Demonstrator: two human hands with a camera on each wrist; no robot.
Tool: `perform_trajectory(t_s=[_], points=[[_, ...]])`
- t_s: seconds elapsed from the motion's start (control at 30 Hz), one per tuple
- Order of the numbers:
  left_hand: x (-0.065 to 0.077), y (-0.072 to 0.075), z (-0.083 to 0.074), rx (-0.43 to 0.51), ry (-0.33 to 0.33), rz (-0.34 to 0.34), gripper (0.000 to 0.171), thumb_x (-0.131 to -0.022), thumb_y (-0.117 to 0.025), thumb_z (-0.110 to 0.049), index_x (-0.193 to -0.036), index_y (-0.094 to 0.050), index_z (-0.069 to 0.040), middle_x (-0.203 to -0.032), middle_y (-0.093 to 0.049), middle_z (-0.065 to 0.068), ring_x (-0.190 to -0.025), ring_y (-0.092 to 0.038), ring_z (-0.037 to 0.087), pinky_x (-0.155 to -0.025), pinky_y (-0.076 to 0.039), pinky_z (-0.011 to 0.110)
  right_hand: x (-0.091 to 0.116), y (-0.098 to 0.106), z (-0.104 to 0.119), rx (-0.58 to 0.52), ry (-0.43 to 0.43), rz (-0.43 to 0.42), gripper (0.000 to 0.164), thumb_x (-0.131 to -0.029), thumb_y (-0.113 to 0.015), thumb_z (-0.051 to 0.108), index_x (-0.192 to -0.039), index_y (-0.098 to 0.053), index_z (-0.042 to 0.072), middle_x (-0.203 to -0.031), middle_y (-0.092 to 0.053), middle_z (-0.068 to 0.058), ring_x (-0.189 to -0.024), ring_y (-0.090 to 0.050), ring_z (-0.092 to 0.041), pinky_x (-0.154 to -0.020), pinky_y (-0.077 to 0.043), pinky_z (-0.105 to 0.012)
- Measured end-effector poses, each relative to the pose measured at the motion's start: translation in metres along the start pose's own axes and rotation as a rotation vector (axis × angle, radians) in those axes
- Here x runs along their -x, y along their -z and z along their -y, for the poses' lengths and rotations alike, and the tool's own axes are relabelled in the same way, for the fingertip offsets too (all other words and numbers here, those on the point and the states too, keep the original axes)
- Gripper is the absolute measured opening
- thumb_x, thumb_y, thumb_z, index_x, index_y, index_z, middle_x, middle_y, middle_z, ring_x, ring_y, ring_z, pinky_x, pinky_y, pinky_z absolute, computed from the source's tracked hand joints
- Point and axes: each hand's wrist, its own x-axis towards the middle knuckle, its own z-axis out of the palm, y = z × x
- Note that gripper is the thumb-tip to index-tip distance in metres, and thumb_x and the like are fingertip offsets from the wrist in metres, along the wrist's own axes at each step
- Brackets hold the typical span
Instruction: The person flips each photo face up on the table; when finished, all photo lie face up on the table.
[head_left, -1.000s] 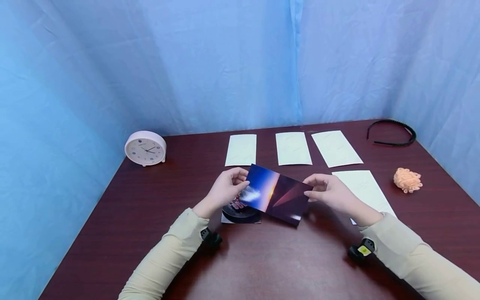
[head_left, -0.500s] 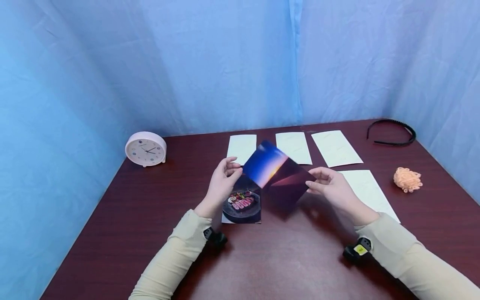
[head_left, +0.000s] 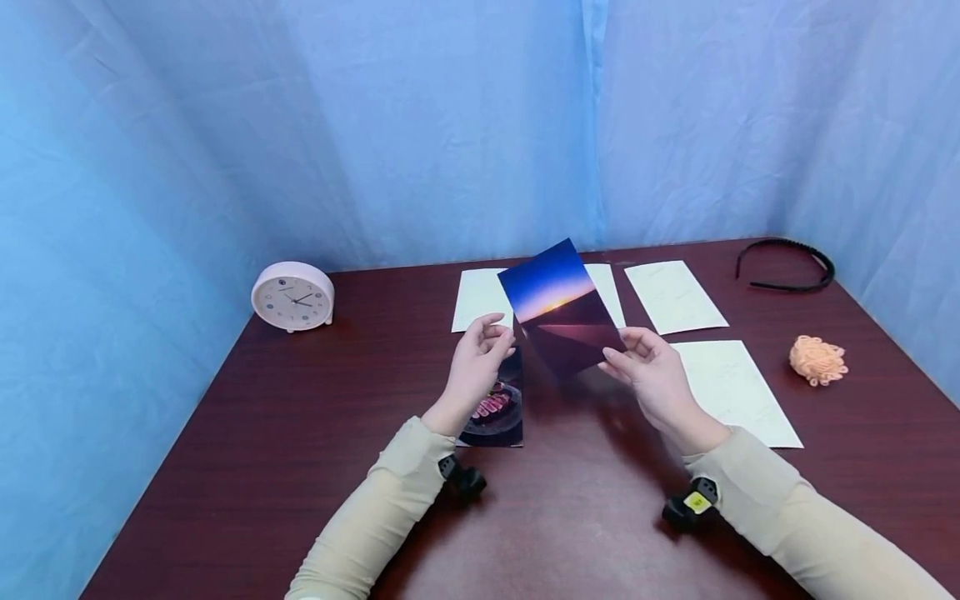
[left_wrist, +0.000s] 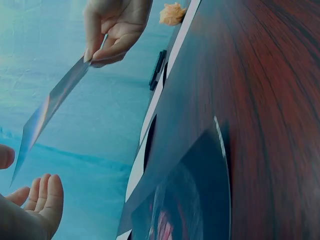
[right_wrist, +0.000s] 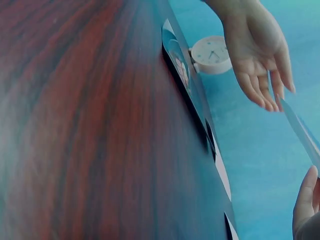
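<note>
A glossy sunset photo, blue above and dark below, is held tilted above the table. My right hand pinches its lower right corner between thumb and fingers, as the left wrist view also shows of that right hand. At the photo's left side is my left hand, fingers loosely bent. In the left wrist view the left hand has thumb and fingers spread apart, the photo's far corner near the gap. Beneath the left hand lies a photo of sliced meat on a dark plate, partly covered by it.
Several white sheets lie on the dark wooden table; one sheet is at the back, another sheet right of my right hand. A round clock stands back left. A black headband and a peach looped ball lie right.
The sunset photo has been lifted and turned so the blue part points up and away. My left hand has let go of its edge and moved right; the right hand has kept its pinch.
</note>
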Motion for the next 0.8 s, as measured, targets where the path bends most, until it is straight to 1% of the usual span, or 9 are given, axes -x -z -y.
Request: perform_trajectory(t_s=[0.03, 0.1, 0.17, 0.23, 0.3, 0.43, 0.6, 0.73, 0.8], points=[[-0.001, -0.003, 0.0, 0.018, -0.003, -0.007, 0.036, -0.096, -0.051, -0.003, -0.13, -0.045, 0.008, -0.112, -0.054, 0.029, -0.106, -0.058, 0.042, -0.09, -0.053, 0.036, 0.0, -0.002, -0.001, -0.001, -0.005, -0.002, 0.027, -0.087, -0.057, -0.011, -0.095, -0.057, 0.015, -0.079, -0.052, 0.005, -0.07, -0.06, -0.003, -0.073, -0.056, -0.022], [-0.003, -0.007, -0.001, 0.051, -0.006, -0.023, 0.035, -0.096, -0.051, -0.003, -0.129, -0.046, 0.008, -0.109, -0.055, 0.028, -0.1, -0.062, 0.035, -0.088, -0.053, 0.035, 0.001, -0.005, -0.003, 0.007, -0.012, -0.001, 0.026, -0.088, -0.056, -0.011, -0.096, -0.056, 0.014, -0.079, -0.052, 0.005, -0.071, -0.06, -0.003, -0.074, -0.056, -0.022], [-0.005, -0.011, -0.001, 0.058, -0.013, -0.041, 0.034, -0.096, -0.052, -0.003, -0.128, -0.047, 0.008, -0.105, -0.057, 0.023, -0.091, -0.064, 0.022, -0.085, -0.054, 0.031, 0.001, -0.007, -0.004, 0.012, -0.019, 0.001, 0.025, -0.088, -0.057, -0.01, -0.097, -0.055, 0.013, -0.079, -0.053, 0.005, -0.071, -0.06, -0.004, -0.074, -0.056, -0.022], [-0.007, -0.014, -0.002, 0.063, -0.018, -0.058, 0.033, -0.095, -0.053, -0.002, -0.126, -0.049, 0.007, -0.1, -0.058, 0.017, -0.082, -0.061, 0.01, -0.081, -0.055, 0.028, 0.002, -0.008, -0.006, 0.015, -0.023, 0.009, 0.025, -0.088, -0.057, -0.01, -0.098, -0.055, 0.013, -0.08, -0.054, 0.004, -0.072, -0.062, -0.004, -0.074, -0.056, -0.023], [-0.009, -0.016, -0.001, 0.059, -0.024, -0.076, 0.031, -0.094, -0.055, -0.002, -0.124, -0.051, 0.006, -0.095, -0.057, 0.011, -0.076, -0.057, 0.003, -0.077, -0.054, 0.024, 0.003, -0.009, -0.008, 0.014, -0.024, 0.016, 0.026, -0.088, -0.057, -0.01, -0.099, -0.055, 0.013, -0.08, -0.055, 0.004, -0.072, -0.063, -0.004, -0.074, -0.056, -0.023], [-0.011, -0.017, 0.0, 0.063, -0.029, -0.102, 0.03, -0.092, -0.058, 0.0, -0.12, -0.052, 0.007, -0.089, -0.055, 0.004, -0.072, -0.055, 0.0, -0.07, -0.051, 0.018, 0.003, -0.01, -0.01, 0.007, -0.021, 0.032, 0.028, -0.087, -0.055, -0.012, -0.098, -0.055, 0.013, -0.08, -0.054, 0.005, -0.07, -0.064, -0.004, -0.074, -0.056, -0.023], [-0.011, -0.017, 0.002, 0.039, -0.022, -0.118, 0.027, -0.089, -0.06, 0.003, -0.115, -0.054, 0.008, -0.084, -0.054, 0.002, -0.067, -0.054, 0.001, -0.065, -0.051, 0.017, 0.003, -0.008, -0.012, 0.019, -0.03, 0.065, 0.025, -0.086, -0.058, -0.01, -0.098, -0.055, 0.011, -0.081, -0.057, 0.003, -0.071, -0.065, -0.006, -0.073, -0.057, -0.025], [-0.01, -0.016, 0.003, 0.014, -0.003, -0.114, 0.026, -0.088, -0.06, 0.004, -0.113, -0.055, 0.007, -0.081, -0.055, 0.001, -0.064, -0.054, 0.001, -0.064, -0.053, 0.02, 0.003, -0.005, -0.013, 0.069, -0.057, 0.098, 0.021, -0.087, -0.06, -0.007, -0.1, -0.056, 0.009, -0.082, -0.059, 0.003, -0.071, -0.065, -0.006, -0.073, -0.057, -0.027], [-0.009, -0.016, 0.004, 0.007, 0.009, -0.102, 0.026, -0.088, -0.061, 0.004, -0.114, -0.055, 0.006, -0.08, -0.054, 0.0, -0.064, -0.054, 0.001, -0.065, -0.054, 0.021, 0.002, -0.004, -0.012, 0.121, -0.065, 0.104, 0.019, -0.088, -0.06, -0.004, -0.102, -0.055, 0.009, -0.082, -0.06, 0.004, -0.073, -0.065, -0.005, -0.073, -0.057, -0.026]])
